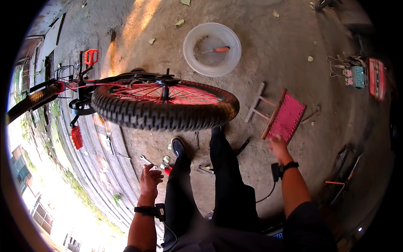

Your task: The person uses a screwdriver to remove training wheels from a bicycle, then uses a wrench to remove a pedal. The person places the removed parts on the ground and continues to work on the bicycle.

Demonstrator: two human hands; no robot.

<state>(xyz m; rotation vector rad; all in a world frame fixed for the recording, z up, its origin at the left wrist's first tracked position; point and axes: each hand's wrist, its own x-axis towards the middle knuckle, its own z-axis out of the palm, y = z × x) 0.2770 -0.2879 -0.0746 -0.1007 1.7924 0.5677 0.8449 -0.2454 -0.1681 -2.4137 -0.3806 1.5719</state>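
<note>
The left hand (150, 181) hangs in the air with its fingers a bit bent, and it holds nothing. A silver wrench (147, 161) lies on the ground near it, and another wrench (197, 140) lies between the person's feet.

The right hand (278, 146) is at the low end of a small stool (289, 115) with a pink-red seat (the hand is blurry, so I cannot tell if it grips the stool or just hangs over it). The stool is on the ground, off to the right, with its wooden legs pointing left.

A bike with a fat black tire (166, 115) and red spokes is in front of the person. Past it sits a round see-through tub (189, 63), and a screwdriver (221, 49) with an orange handle lies inside.
</note>
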